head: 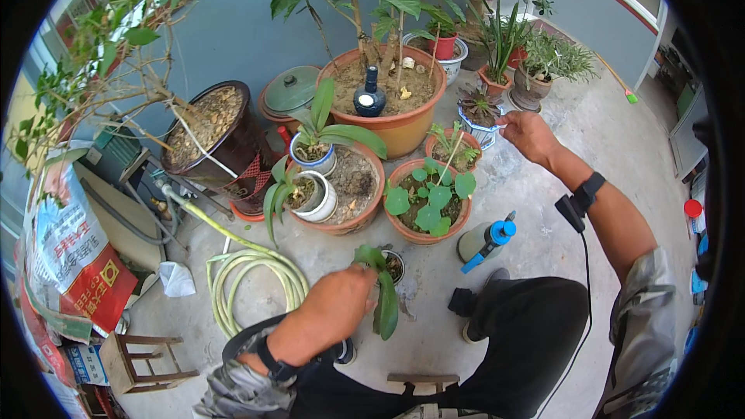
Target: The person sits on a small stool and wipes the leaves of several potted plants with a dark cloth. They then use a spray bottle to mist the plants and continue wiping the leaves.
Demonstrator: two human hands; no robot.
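Observation:
My left hand is over a small potted plant with broad strap-like green leaves. Its curled fingers overlap the leaves; their grip is hidden behind the hand. The plant's small round pot stands on the concrete floor. Out to the right, my right hand has thumb and forefinger brought together beside a dark rosette succulent. That succulent grows in a blue-and-white pot. Whether those fingertips pinch a leaf or anything else is too small to tell. Each wrist wears a black strap.
A spray bottle with a blue head stands before my knee. Beyond are a round-leaved plant's terracotta pot, a wide planter holding two small pots, and a large planter. A coiled hose and wooden stool are left.

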